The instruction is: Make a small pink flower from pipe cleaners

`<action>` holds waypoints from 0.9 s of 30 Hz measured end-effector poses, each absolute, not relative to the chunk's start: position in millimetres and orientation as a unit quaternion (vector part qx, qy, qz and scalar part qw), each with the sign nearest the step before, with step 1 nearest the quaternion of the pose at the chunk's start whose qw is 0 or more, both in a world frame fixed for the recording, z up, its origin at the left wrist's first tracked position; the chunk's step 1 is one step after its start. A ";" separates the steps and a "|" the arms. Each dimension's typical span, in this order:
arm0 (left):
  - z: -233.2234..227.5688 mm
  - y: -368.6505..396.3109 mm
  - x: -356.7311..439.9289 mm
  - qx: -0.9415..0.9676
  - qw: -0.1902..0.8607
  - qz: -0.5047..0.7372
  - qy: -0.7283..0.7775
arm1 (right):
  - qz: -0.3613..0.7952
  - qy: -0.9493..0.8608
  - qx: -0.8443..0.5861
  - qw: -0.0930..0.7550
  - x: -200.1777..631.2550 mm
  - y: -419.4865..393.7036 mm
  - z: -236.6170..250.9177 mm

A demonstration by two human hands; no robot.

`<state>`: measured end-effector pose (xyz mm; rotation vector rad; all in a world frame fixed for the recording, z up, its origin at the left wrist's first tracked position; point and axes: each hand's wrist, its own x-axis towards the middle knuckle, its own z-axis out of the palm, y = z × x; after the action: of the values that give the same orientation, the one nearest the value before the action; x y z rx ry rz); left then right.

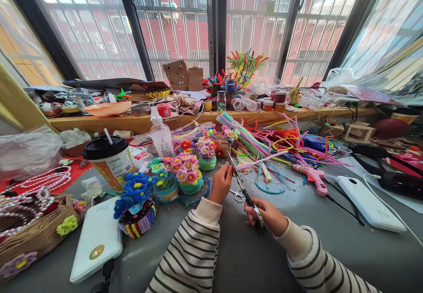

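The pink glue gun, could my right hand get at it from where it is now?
Probably yes: the pink glue gun lies on open table beyond the right hand, but that hand holds scissors.

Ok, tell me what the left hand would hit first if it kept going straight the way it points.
Probably the small basket of pink flowers. The left hand points away from the body toward the window, and that basket stands just beyond it, left of the scissors; depth is hard to judge.

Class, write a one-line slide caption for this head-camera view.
Right hand grips pliers; left hand pinches at their tip, beside pipe-cleaner flowers.
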<state>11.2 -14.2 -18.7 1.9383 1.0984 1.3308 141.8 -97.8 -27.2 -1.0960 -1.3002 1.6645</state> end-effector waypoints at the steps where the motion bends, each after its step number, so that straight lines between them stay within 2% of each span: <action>1: -18.8 -14.2 11.2 0.721 0.268 0.493 0.407 | 0.643 -0.517 -0.426 0.371 141.3 -97.5 -26.7; 12: -17.5 -14.1 11.4 0.723 0.248 0.486 0.423 | 0.603 -0.564 -0.411 0.388 139.2 -96.4 -33.8; 21: -17.9 -13.8 11.6 0.741 0.238 0.477 0.407 | 0.685 -0.494 -0.379 0.378 141.5 -89.8 -33.3; 27: -18.5 -13.9 11.8 0.730 0.246 0.490 0.408 | 0.637 -0.540 -0.402 0.375 137.1 -89.4 -28.7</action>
<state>11.8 -13.9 -18.5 1.9909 1.1127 1.3374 137.1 -89.4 -28.7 -1.0300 -1.3826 1.6301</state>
